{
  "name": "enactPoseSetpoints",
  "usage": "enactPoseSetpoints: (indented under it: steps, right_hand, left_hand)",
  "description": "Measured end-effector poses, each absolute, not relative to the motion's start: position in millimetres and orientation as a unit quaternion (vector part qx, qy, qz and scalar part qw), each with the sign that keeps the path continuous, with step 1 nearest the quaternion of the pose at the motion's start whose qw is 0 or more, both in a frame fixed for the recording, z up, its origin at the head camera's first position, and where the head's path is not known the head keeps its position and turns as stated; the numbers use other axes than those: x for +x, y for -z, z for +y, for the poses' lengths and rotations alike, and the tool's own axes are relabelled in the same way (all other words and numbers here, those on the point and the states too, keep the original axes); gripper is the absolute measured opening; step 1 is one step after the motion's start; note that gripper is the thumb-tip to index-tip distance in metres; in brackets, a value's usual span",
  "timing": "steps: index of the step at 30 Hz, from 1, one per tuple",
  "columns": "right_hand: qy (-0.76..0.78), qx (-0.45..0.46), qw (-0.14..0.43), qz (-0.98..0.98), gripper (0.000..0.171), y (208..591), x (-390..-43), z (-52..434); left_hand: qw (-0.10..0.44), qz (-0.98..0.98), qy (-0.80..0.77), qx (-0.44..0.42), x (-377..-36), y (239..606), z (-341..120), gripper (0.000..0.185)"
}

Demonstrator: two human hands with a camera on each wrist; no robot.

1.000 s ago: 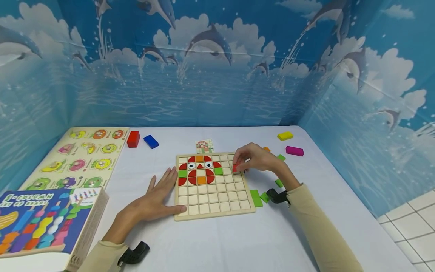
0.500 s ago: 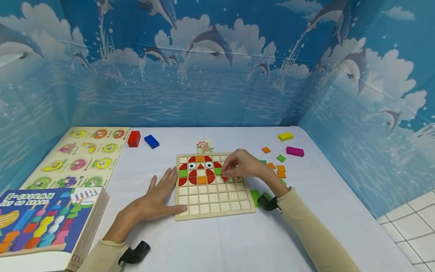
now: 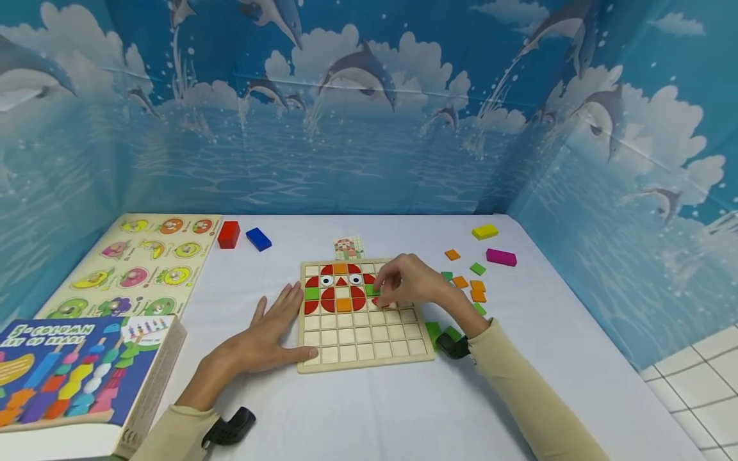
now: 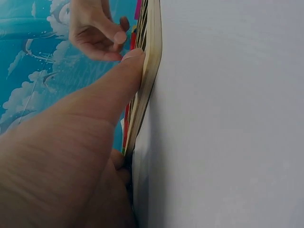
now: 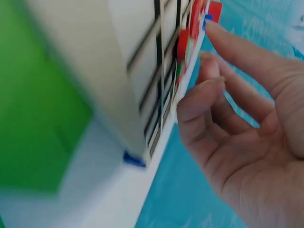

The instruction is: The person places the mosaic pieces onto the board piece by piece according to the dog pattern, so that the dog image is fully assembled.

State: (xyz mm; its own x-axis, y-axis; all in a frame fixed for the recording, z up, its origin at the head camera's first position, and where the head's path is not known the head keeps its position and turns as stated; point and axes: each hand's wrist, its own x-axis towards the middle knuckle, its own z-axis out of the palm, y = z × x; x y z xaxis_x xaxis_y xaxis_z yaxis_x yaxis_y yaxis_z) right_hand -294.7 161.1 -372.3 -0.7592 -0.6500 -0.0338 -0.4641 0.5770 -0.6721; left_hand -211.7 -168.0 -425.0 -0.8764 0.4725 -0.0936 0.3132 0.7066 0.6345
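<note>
White table (image 3: 375, 410) under wooden grid board (image 3: 363, 349)

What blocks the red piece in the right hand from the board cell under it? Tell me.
Nothing visible does. The right hand pinches the red piece low over the wooden grid board, just right of the red and green pattern. The cells around it look bare. The left hand lies flat at the board's left edge, well aside.

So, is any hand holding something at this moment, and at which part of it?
The right hand pinches a small red piece with its fingertips over the wooden grid board; which part cannot be told. The left hand holds nothing, resting flat against the board's edge.
</note>
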Motion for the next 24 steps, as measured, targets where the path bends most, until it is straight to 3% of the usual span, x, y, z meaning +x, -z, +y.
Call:
enactPoseSetpoints:
  steps: [7, 24]
  right_hand:
    - [0.328, -0.322, 0.163, 0.873, 0.014, 371, -298, 170]
    - [0.323, -0.308, 0.111, 0.888, 0.018, 380, -294, 158]
  left_hand:
    - [0.135, 0.917, -0.314, 0.207, -211, 418, -166, 0.121]
    - [0.139, 0.915, -0.319, 0.204, -210, 418, -166, 0.121]
